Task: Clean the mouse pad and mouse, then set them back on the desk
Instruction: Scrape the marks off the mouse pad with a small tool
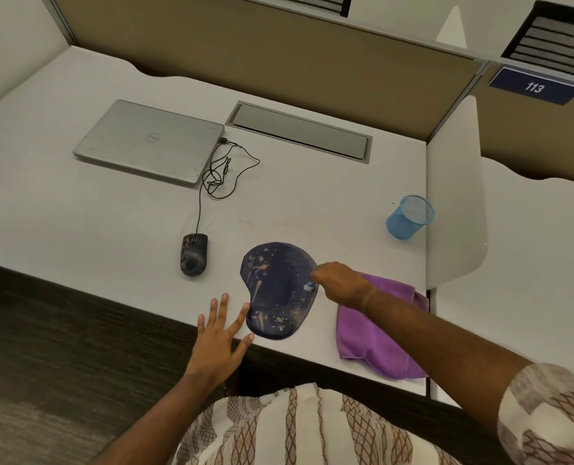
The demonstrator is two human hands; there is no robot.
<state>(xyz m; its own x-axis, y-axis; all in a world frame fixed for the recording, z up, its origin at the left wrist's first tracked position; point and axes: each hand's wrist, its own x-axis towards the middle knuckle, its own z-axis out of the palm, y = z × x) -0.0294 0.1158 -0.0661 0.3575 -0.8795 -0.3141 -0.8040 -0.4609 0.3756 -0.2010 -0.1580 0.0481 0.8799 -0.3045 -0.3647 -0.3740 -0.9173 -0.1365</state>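
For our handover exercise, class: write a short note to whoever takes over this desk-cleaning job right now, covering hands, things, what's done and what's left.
Left hand: open, fingers spread at the desk's front edge beside the mouse pad.
Right hand: pinches a small blue-and-white item at the pad's right edge; I cannot tell what it is.
Mouse: on the desk left of the pad, smudged.
Purple cloth: right of the pad, under the right forearm.
Done: nothing visibly; the pad is speckled.
Left: clean pad and mouse, set both back.

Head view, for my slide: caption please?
Right hand at the stained mouse pad's edge; open left hand beside it; mouse nearby.
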